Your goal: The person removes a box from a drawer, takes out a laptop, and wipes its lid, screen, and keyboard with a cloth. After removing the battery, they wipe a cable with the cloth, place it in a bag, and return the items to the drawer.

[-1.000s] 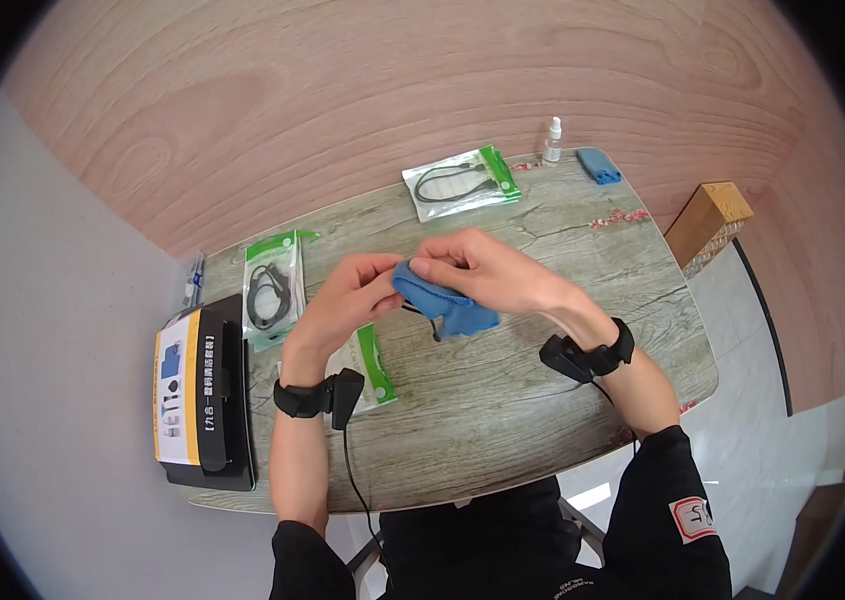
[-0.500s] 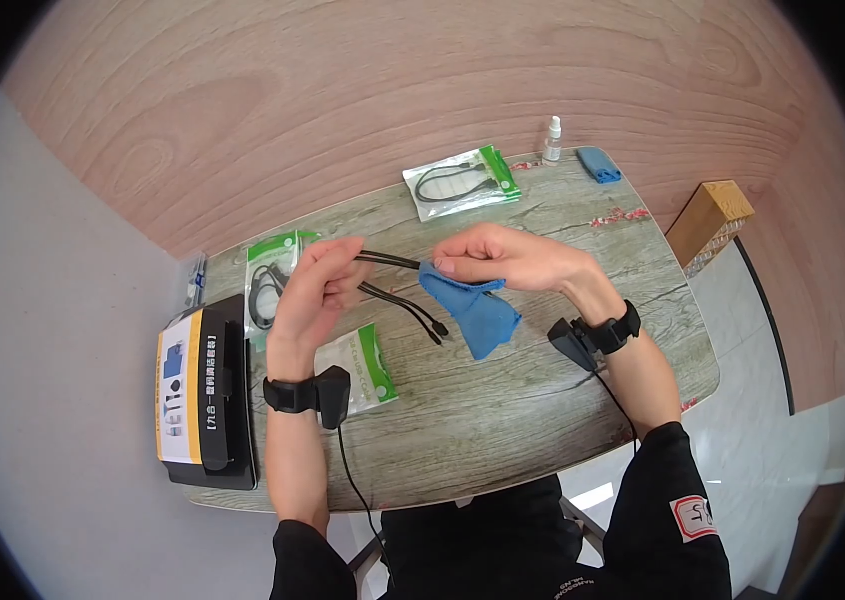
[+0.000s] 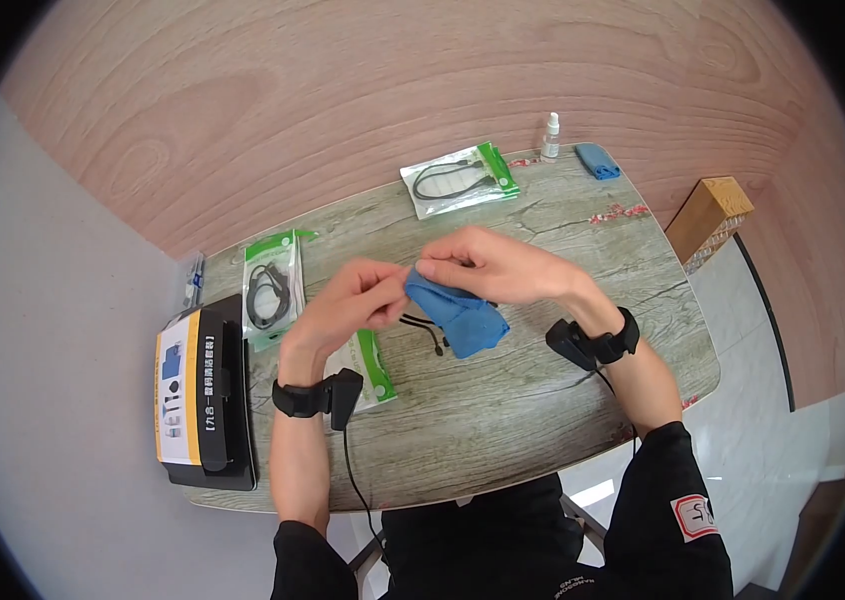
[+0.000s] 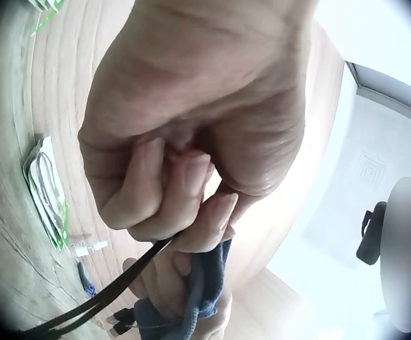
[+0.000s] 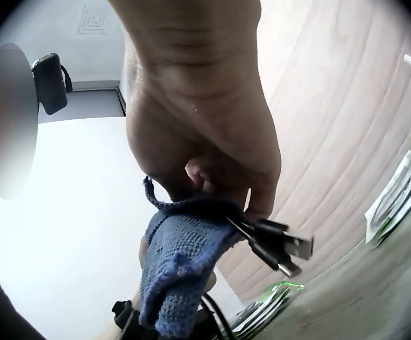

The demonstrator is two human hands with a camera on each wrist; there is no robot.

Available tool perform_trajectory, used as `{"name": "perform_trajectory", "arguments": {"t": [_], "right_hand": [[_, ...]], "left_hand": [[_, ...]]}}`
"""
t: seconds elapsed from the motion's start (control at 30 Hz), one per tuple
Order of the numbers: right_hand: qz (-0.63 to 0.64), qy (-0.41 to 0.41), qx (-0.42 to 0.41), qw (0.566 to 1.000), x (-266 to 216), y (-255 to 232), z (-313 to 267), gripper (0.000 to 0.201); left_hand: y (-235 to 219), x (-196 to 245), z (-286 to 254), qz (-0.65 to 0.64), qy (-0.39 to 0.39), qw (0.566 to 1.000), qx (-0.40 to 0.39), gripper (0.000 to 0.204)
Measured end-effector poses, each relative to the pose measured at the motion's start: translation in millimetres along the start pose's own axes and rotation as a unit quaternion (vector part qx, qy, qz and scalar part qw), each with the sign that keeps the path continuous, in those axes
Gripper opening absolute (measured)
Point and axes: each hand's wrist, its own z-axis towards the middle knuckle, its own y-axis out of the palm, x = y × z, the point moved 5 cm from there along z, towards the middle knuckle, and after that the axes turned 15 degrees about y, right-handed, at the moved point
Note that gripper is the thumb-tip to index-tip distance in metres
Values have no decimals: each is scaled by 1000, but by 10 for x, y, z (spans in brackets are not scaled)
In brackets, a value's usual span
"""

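Note:
Over the middle of the table, my right hand [image 3: 498, 265] pinches a blue cloth [image 3: 465, 318] folded around a black cable [image 3: 421, 323]. Two plugs, one of them USB [image 5: 297, 246], stick out past the cloth in the right wrist view. My left hand [image 3: 351, 303] grips the cable with curled fingers, right beside the cloth and the right fingertips. In the left wrist view a doubled length of cable [image 4: 113, 289] runs down out of the left fingers. The stretch inside the cloth is hidden.
A bagged cable [image 3: 271, 295] lies at the left, another cable packet [image 3: 455, 184] at the back. Under the left wrist is a green-edged bag [image 3: 371, 365]. A black-and-yellow box [image 3: 188, 390] stands at the left edge; a spray bottle [image 3: 551, 140] and folded blue cloth [image 3: 598, 161] at the back right.
Half a second ago the left hand was drawn away leftward, with cable stretched between the hands. It has come back against the cloth. The cloth hangs slightly farther right than one second ago.

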Motion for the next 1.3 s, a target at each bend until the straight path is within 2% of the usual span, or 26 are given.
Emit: {"name": "perform_trajectory", "arguments": {"t": [0.1, 0.2, 0.3, 0.4, 0.5, 0.6, 0.8, 0.9, 1.1, 1.2, 1.3], "right_hand": [[28, 3, 12, 1000, 25, 37, 15, 40], [55, 15, -22, 998, 11, 41, 15, 40], [55, 35, -41, 997, 16, 19, 4, 40], [46, 29, -52, 997, 12, -34, -24, 39], [53, 16, -42, 998, -18, -84, -58, 37], [49, 22, -30, 998, 35, -116, -52, 36], [19, 28, 21, 999, 114, -136, -7, 38], [-19, 20, 65, 997, 133, -137, 18, 39], [-62, 12, 26, 998, 26, -77, -18, 41], [-104, -29, 74, 991, 19, -77, -28, 41], [-116, -3, 100, 988, -54, -115, -59, 38]], "left_hand": [[4, 12, -13, -7, -9, 998, 61, 30], [-39, 42, -1, 11, 14, 996, 90, 24], [-240, -22, -52, -60, 32, 993, 96, 20], [-288, 0, -113, -159, 31, 974, 156, 19], [-322, -49, -120, -225, 43, 959, 168, 26], [-288, -14, -92, -255, 63, 957, 121, 34], [-232, 62, -75, -155, 39, 978, 135, 43], [-265, 48, -72, -186, 59, 973, 122, 43], [-278, 43, -50, -225, 62, 963, 136, 44], [-300, 16, -57, -230, 44, 958, 166, 44], [-320, 15, -69, -262, 50, 954, 136, 38]]}}
